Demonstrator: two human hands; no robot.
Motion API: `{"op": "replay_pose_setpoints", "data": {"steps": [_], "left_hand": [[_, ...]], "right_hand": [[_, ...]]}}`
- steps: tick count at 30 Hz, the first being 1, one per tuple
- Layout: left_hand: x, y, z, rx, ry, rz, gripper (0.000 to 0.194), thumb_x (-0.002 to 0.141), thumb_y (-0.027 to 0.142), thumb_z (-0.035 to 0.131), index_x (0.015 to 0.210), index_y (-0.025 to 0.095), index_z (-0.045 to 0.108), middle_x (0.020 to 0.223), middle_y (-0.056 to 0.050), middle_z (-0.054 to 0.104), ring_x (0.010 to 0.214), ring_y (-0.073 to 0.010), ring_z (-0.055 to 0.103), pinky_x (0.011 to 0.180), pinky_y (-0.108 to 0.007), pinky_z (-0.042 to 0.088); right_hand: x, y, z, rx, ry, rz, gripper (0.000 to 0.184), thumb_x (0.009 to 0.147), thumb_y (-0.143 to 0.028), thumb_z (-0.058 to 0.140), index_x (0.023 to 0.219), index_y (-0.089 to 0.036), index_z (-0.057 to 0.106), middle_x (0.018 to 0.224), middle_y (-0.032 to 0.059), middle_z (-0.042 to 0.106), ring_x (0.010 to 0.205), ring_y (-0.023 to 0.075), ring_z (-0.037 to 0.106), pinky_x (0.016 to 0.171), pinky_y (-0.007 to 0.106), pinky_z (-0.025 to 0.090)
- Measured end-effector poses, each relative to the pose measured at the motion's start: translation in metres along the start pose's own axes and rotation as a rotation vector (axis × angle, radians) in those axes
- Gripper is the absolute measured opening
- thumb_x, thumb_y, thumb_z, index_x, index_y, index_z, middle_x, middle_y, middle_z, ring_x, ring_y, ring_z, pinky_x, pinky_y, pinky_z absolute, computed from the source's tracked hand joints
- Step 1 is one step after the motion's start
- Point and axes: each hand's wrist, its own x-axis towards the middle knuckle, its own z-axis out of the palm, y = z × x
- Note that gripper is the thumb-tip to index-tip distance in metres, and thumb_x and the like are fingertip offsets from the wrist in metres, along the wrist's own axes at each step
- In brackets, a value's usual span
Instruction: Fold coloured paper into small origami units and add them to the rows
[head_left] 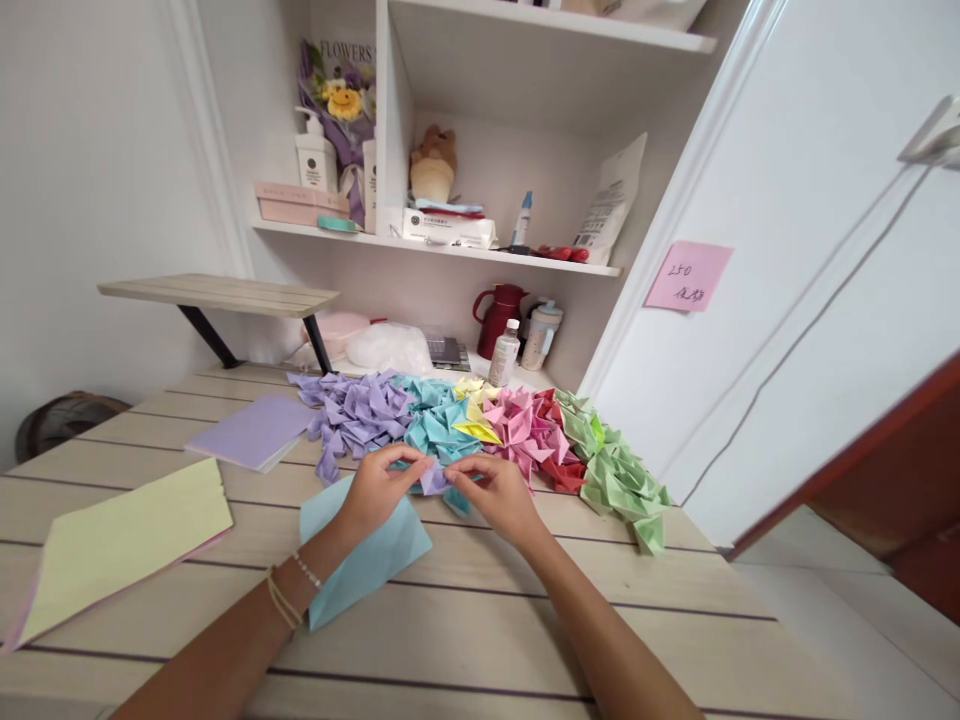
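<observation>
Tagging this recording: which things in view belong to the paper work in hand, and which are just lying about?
Likely part of the work:
- small purple paper, pinched by left hand and right hand
- folded paper heap
- blue sheet
- purple sheet
- yellow-green sheet

Apparently just lying about:
- red jug
- plush toy
- pump bottle

A: What is seen behind the slatted wooden table [465,625]?
B: White shelves [555,25] are set there between white walls [97,180], and a pink note [686,278] is stuck on the right wall [795,170].
A: And the floor [840,610]?
B: It is laid with pale tiles, beside a reddish-brown panel [885,490].
</observation>
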Motion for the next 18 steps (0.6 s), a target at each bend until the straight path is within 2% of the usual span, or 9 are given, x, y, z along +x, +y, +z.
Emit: {"op": "replay_pose_setpoints", "data": {"steps": [5,11,18], "left_hand": [[0.000,0.001,0.000,-0.011,0.046,-0.007,0.018,0.072,0.031,0.061,0.068,0.015,0.066,0.069,-0.003,0.066,0.067,-0.0160,0.060,0.059,-0.022,0.048],[-0.002,-0.004,0.002,0.014,-0.073,0.096,0.016,0.074,0.031,0.061,0.072,0.017,0.069,0.075,-0.006,0.066,0.076,-0.0180,0.061,0.064,-0.025,0.050],[-0.002,-0.010,0.002,0.014,-0.083,0.124,0.012,0.072,0.029,0.065,0.074,0.020,0.072,0.076,-0.007,0.068,0.074,-0.0185,0.063,0.067,-0.028,0.051]], "right_hand": [[0.000,0.000,0.001,0.001,0.035,-0.022,0.009,0.070,-0.026,0.065,0.075,-0.021,0.071,0.084,0.0060,0.069,0.081,0.0196,0.063,0.061,0.026,0.050],[0.001,0.006,0.003,-0.008,0.078,-0.064,0.007,0.071,-0.025,0.066,0.072,-0.021,0.071,0.080,0.0057,0.069,0.077,0.0187,0.063,0.071,0.030,0.050],[0.001,0.002,0.001,-0.128,0.018,-0.169,0.009,0.076,-0.022,0.063,0.078,-0.024,0.071,0.082,0.0041,0.069,0.077,0.0182,0.063,0.072,0.031,0.049]]}}
